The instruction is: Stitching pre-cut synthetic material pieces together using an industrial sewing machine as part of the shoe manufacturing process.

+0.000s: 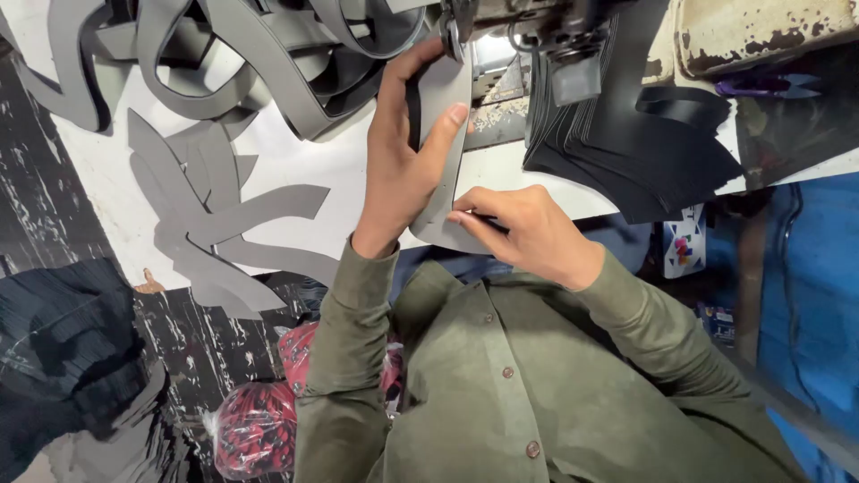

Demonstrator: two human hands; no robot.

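Head view shows our left hand [403, 152] pressed flat on a curved grey strip [447, 170], thumb and fingers pinching its upper part just below the sewing machine [528, 31]. Our right hand [528, 234] pinches the strip's lower end at the edge of the white table [304, 161]. Left of our hands lie loose grey cut pieces [224, 224], and more are piled behind them [259, 45]. A stack of black pieces [644, 152] sits right of the machine.
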